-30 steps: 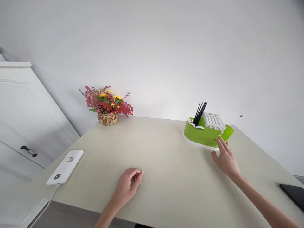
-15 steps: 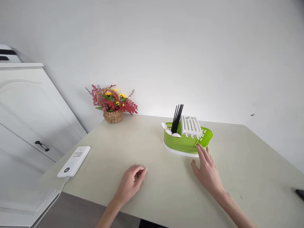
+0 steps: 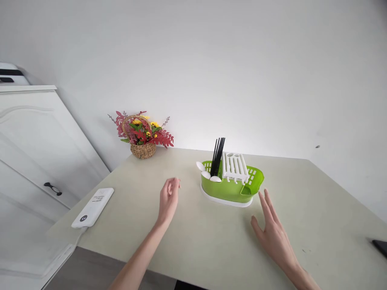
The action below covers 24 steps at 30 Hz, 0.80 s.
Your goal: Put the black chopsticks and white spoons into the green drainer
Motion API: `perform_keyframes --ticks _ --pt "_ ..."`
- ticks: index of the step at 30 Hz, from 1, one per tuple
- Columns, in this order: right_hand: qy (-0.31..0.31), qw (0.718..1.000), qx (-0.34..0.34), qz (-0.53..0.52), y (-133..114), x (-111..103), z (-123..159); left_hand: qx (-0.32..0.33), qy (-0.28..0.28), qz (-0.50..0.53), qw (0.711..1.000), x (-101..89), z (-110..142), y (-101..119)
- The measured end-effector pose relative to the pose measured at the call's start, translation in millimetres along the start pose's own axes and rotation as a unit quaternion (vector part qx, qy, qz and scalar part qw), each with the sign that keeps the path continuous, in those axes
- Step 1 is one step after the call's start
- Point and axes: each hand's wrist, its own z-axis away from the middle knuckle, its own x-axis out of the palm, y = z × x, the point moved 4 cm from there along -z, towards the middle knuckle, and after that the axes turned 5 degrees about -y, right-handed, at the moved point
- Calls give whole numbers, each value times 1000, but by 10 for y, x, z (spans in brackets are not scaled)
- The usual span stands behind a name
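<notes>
A green utensil holder [image 3: 220, 190] with a white base stands on the table in front of me. Black chopsticks [image 3: 216, 159] rise from its left section, and white spoons [image 3: 206, 175] lean at the rim beside them. Across the middle sits a white slotted rack [image 3: 235, 166] with small hooks. My right hand [image 3: 273, 233] is open just off the holder's right front, fingers stretched and thumb apart, holding nothing. To the left of the holder, my left hand [image 3: 169, 198] hovers with its fingers curled in and nothing visible in them. It touches neither holder nor utensils.
A wicker basket [image 3: 143, 151] of artificial flowers stands at the back left by the wall. A white power bank [image 3: 93, 207] with a cable lies at the table's left edge. A dark object [image 3: 379, 247] shows at far right. A white cabinet [image 3: 33, 161] is left.
My right hand has come away from the holder, down and to the right. The holder sits slightly further left and nearer me. My left hand has moved forward, its fingers still curled.
</notes>
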Motion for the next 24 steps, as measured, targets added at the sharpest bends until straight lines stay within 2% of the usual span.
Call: perform_keyframes --ticks 2,4,6,9,12,15,19,24 --pt "6 1000 30 -4 138 10 48 20 35 -2 999 67 -266 260" --pt "11 998 55 -16 241 39 81 39 41 -9 998 193 -551 530" --pt "11 997 73 -30 296 69 95 71 -11 -20 997 414 -829 773" --pt "-1 996 84 -39 304 94 90 95 -136 -56 984 838 -1154 1004" --pt "-6 995 92 -45 296 92 76 60 -224 -102 967 1209 -1350 1068" --pt "-5 994 101 -48 306 90 64 13 -256 -138 957 1446 -1454 1054" --pt "2 994 92 -52 308 96 54 -14 -266 -151 952 1585 -1501 1010" --pt "-2 995 83 -47 308 120 56 -12 -246 -118 962 1614 -1451 977"
